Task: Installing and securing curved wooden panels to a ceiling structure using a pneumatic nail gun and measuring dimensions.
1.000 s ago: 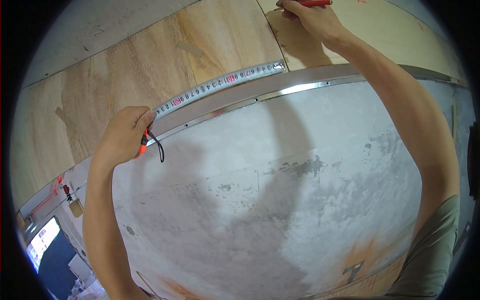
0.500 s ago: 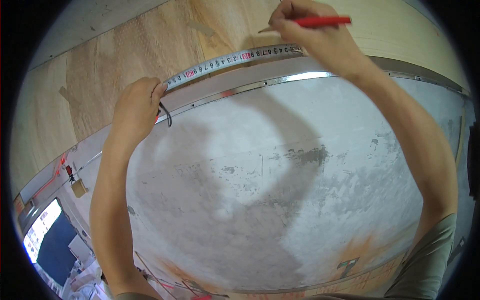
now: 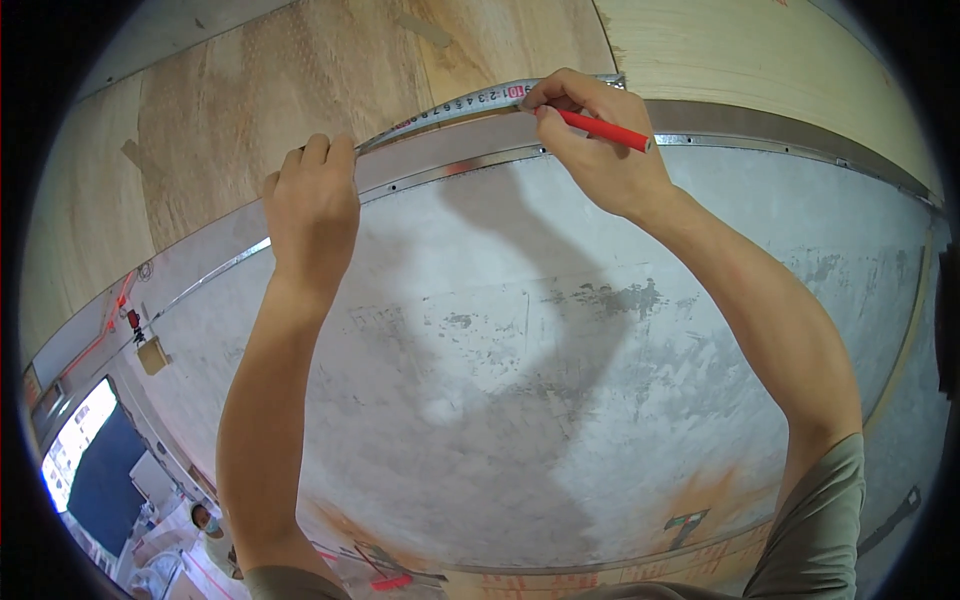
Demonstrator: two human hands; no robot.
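My left hand (image 3: pixel 315 200) is closed round the tape measure, whose case is hidden behind the fingers. Its silver blade (image 3: pixel 470 102) runs out to the right along the lower edge of the wood-grained panel (image 3: pixel 270 105). The far end reaches the seam with a paler wood panel (image 3: pixel 740 60). In my right hand (image 3: pixel 610 150) a red pencil (image 3: pixel 605 130) is pinched, its tip by the blade's lower edge. That hand's fingers lie over part of the blade near its end.
Below the panels runs a metal strip (image 3: pixel 480 163) with small holes, above a patchy grey wall (image 3: pixel 480 400). At lower left are a bright window (image 3: pixel 85 435), a masked person (image 3: pixel 212 535) and a red broom head (image 3: pixel 390 582).
My right hand has come down and left, bringing the pencil tip to the blade. My left hand has shifted right with the tape case, and the blade has tilted. A person has appeared at lower left.
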